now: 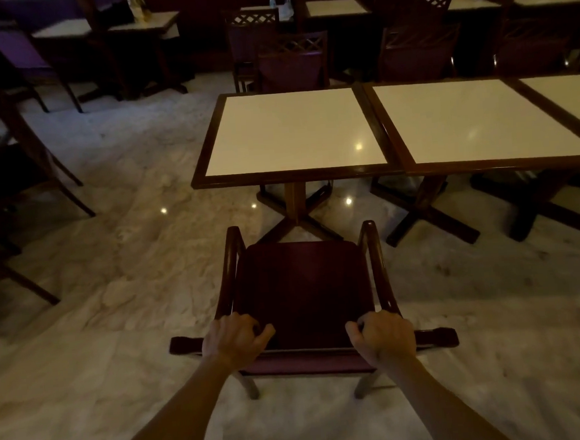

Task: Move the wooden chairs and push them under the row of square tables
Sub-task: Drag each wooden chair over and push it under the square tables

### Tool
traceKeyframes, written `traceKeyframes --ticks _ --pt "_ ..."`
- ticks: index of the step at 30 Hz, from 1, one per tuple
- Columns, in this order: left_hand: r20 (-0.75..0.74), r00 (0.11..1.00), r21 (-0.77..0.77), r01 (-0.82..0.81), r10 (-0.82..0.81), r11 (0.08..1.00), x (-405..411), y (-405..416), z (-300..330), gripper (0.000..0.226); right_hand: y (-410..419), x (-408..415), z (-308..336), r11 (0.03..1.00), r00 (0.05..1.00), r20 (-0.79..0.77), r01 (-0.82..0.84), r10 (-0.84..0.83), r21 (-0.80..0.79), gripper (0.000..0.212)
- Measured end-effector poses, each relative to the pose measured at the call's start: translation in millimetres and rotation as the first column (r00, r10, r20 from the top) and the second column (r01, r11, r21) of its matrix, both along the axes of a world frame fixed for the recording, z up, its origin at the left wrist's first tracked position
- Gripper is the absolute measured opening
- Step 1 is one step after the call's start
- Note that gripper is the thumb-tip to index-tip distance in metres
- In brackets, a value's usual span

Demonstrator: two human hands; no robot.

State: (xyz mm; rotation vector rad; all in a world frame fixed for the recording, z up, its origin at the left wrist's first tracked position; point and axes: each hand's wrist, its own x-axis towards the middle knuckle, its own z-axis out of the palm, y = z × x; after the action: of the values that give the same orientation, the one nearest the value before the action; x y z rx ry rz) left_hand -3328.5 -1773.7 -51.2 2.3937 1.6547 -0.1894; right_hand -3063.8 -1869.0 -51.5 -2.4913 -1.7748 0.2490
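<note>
chair (305, 287): a wooden armchair with a dark red padded seat, standing on the marble floor (120, 266) just short of the nearest counter (292, 132), seat facing it; not yet under
left hand (234, 338): fingers curled over the top rail of the chair back, near its left end; holding the rail
right hand (383, 337): fingers curled over the same rail near its right end; holding it too
handling: likely stiff and fairly heavy (solid frame, two armrests); the polished floor should let the legs slide, though they may scrape or catch; the rail gives a firm two-handed hold, and the even spread either side of the seat should keep the chair from swinging
edges: the counter's dark wooden rim stands ahead of the armrest tips; whether the arms pass below it I cannot tell; the counter's post and cross foot (297, 216) sit dead ahead of the seat and will likely limit how far in it goes
open room: bare floor to the left of the chair; a second counter (474, 121) adjoins the first on its right; other chairs (291, 65) stand beyond the counter on its far side
</note>
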Motion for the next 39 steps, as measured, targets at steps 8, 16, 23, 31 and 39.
traceKeyframes --ticks 8,16,23,31,39 --pt "0.007 1.000 0.013 -0.009 0.009 1.000 29.1 96.2 -0.6 0.074 94.5 27.0 -3.1 1.000 0.998 -0.057 0.024 -0.025 -0.005 0.051" --pt "-0.008 1.000 0.008 -0.021 0.021 1.000 52.4 175.2 0.9 0.070 175.6 52.5 -9.0 0.999 0.999 -0.041 0.036 -0.036 0.000 0.054" --pt "-0.020 0.999 0.007 -0.034 0.034 0.999 72.4 224.2 3.4 0.059 227.8 71.4 -13.3 0.999 0.999 -0.034 0.042 -0.041 0.028 0.051" --pt "0.000 1.000 0.013 -0.021 0.021 1.000 79.7 233.3 -0.8 0.059 239.2 82.3 -15.9 0.999 0.999 -0.007 0.032 -0.032 0.032 0.050" --pt "0.009 1.000 0.013 -0.006 0.006 1.000 88.2 233.4 2.0 0.059 242.3 93.4 -10.5 0.999 1.000 -0.029 -0.009 0.010 0.034 0.052"
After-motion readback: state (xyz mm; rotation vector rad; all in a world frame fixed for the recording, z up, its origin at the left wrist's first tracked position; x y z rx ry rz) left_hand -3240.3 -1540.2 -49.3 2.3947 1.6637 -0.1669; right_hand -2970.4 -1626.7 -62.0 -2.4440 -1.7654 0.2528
